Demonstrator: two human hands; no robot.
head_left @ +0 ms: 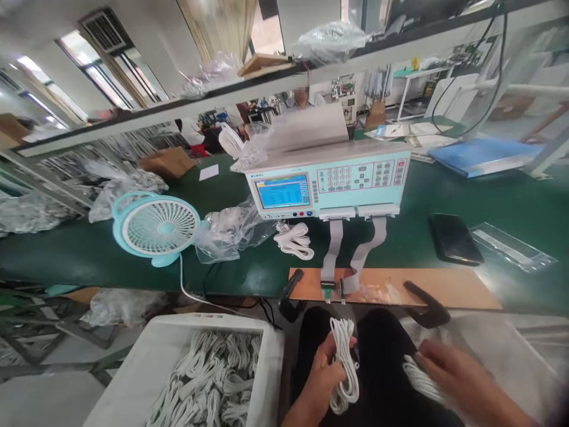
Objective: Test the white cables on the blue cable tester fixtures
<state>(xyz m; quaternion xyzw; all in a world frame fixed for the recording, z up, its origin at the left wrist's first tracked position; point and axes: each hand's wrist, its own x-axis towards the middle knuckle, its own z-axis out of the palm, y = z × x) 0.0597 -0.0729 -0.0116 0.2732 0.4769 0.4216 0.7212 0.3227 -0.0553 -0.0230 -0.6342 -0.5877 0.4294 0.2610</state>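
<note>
My left hand [323, 375] grips a coiled white cable bundle [344, 363] over my lap, below the table edge. My right hand [453, 375] rests on another coil of white cable [418, 379] lying on a clear plastic bag [498, 350] at my right knee; its fingers are blurred. A white bin [142, 373] full of several similar coiled cables [208, 379] stands to my left. On the green table a pale blue cable tester [333, 178] with a lit screen feeds two grey ribbon cables [351, 255] down to connectors on a wooden board [444, 287].
A light blue desk fan [155, 228], a plastic bag with cables [231, 231], a loose white coil [294, 240], a black phone [453, 238] and a clear tray [511, 246] lie on the table. Black clamps [427, 305] hold the board. A person sits behind the tester.
</note>
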